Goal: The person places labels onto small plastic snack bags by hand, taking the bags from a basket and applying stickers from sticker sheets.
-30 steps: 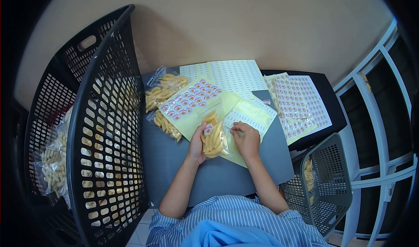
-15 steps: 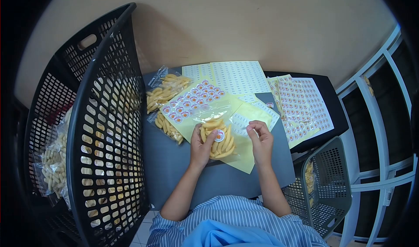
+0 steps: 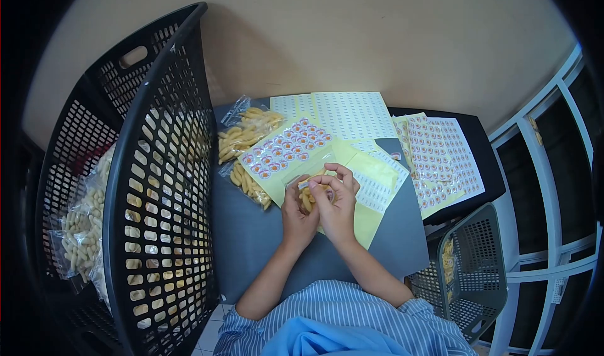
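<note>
Head view: both hands (image 3: 338, 214) curled round snack bag (image 3: 306, 200), gripping it; sticker sheet (image 3: 287, 148) just beyond.

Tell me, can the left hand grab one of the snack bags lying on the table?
Probably, but not while busy: the left hand and right hand are around the held bag. If it let go, the way to the nearer snack bag looks free, with nothing standing between.

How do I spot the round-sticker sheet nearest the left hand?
Start at the grey table, right of the black basket. Just beyond the left hand, beside bags of yellow pieces, lies a pale yellow sheet. Large round stickers set it apart from the finely printed white sheet behind.
</note>
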A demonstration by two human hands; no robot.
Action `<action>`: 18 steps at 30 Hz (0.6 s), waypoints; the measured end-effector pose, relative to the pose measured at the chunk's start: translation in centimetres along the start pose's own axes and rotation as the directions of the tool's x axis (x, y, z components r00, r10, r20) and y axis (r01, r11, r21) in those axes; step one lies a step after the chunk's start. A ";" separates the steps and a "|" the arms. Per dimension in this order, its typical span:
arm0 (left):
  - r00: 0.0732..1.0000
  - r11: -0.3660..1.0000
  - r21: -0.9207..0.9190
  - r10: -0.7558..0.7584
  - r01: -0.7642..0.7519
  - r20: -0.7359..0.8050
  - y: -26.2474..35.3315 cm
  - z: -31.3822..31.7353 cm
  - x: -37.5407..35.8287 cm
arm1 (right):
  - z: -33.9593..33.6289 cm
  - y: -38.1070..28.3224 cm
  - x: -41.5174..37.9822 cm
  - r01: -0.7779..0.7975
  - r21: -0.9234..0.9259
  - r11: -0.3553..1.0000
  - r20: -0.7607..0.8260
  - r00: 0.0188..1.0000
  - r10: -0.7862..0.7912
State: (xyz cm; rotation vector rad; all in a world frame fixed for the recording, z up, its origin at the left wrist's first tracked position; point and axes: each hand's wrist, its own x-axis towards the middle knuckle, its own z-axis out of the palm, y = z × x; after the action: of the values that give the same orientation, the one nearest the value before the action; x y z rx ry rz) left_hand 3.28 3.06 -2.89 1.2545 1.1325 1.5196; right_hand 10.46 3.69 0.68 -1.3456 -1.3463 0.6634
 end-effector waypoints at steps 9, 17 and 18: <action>1.000 1.000 0.005 0.012 -0.012 -0.005 -0.9 -0.2 0.0 | 1.1 0.0 -0.3 -0.038 0.005 0.999 0.026 0.999 0.037; 0.995 0.997 0.055 0.065 -0.060 -0.076 -0.6 0.0 0.1 | 1.6 0.1 -0.3 -0.036 0.000 0.999 0.008 0.999 0.036; 0.996 0.993 0.106 0.067 -0.060 -0.066 0.1 -0.1 0.1 | 1.6 0.1 -0.3 -0.031 -0.005 0.999 0.003 1.000 0.031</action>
State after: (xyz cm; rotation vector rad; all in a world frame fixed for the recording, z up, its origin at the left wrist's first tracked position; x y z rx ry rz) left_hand 3.19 3.12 -2.78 1.3279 1.2412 1.5791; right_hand 8.91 3.90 0.08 -1.3727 -1.3320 0.6836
